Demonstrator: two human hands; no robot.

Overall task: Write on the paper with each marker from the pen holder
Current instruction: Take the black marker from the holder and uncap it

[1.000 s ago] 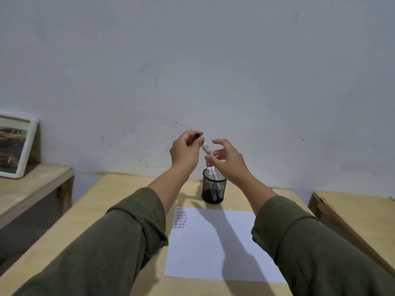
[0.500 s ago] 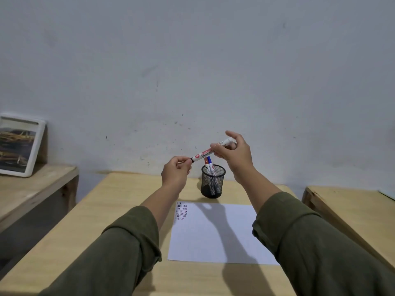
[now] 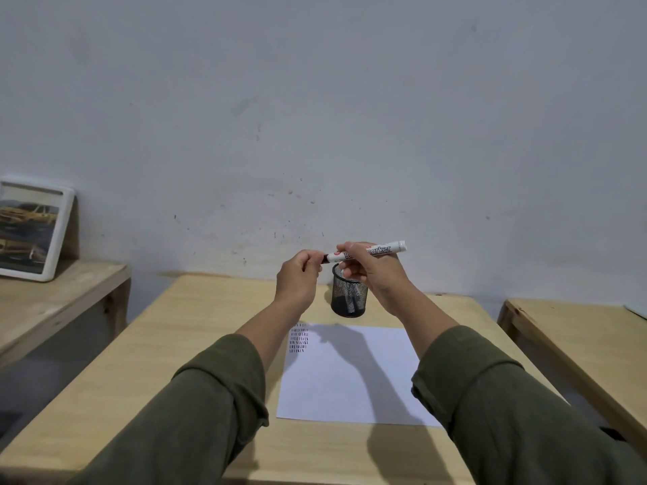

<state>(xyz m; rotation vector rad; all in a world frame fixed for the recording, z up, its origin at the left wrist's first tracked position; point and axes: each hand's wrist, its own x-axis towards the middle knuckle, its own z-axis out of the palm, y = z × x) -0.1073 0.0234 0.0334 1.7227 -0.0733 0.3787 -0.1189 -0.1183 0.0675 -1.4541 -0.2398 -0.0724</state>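
Since the earlier frame the hands have been drawn closer together — the marker [image 3: 367, 252] is now held nearly level above the pen holder [image 3: 349, 296]. Right hand [image 3: 374, 274] fingers are clamped on the barrel; left hand [image 3: 297, 278] fingertips are pinched on its dark cap end. The paper [image 3: 350, 376] is seen lying on the table [image 3: 175, 344] — short marks at its far-left corner.

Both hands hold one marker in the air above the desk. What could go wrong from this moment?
1. The left hand pinches the black cap end of the whiteboard marker while the right hand grips the barrel; a sudden pull might jerk an elbow.
2. They work just above the mesh pen holder, which could tip.
3. An uncapped tip may smear the paper beside its rows of marks.
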